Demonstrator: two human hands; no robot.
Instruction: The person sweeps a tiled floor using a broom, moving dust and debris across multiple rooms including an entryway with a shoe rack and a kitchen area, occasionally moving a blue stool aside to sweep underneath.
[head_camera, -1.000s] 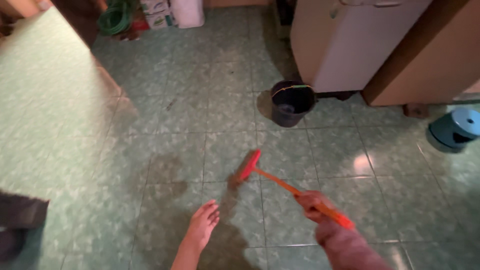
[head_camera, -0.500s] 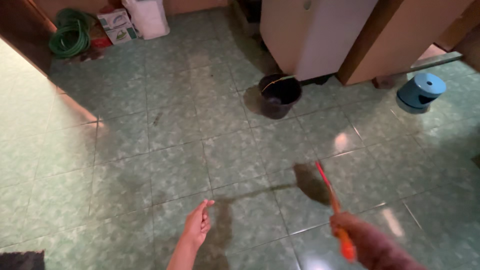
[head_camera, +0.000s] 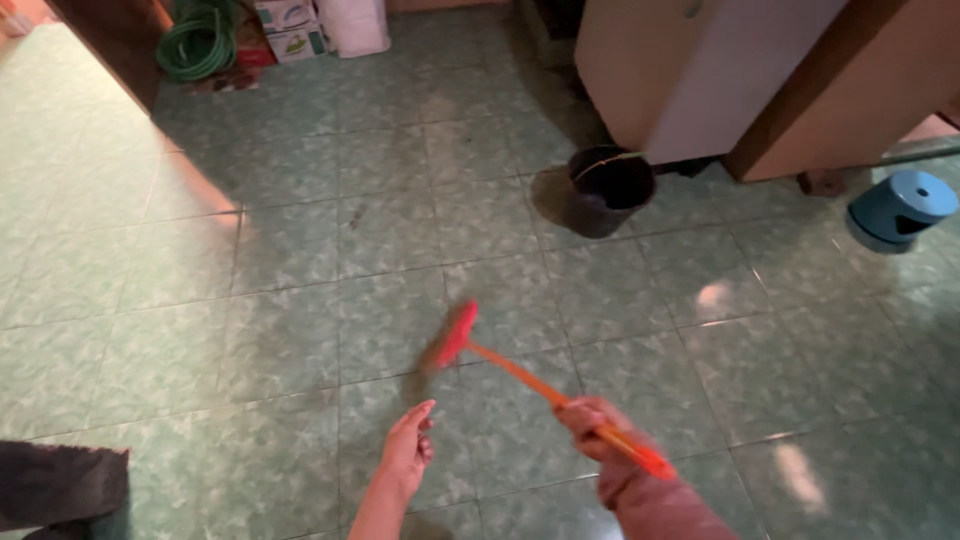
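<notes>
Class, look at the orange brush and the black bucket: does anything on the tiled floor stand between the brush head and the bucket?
Nothing visible does. The right hand grips the orange brush, whose head is over bare green tiles. Only open floor lies between it and the black bucket. The left hand hangs empty beside it.

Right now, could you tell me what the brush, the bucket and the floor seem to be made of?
The brush in the right hand looks like orange-red plastic: one uniform bright colour on head and handle; motion blur hides the bristles. The black bucket seems plastic or rubber, dull-walled, with a thin wire-like handle. The floor looks like glazed green mottled tile: grout lines and glossy light reflections.
</notes>
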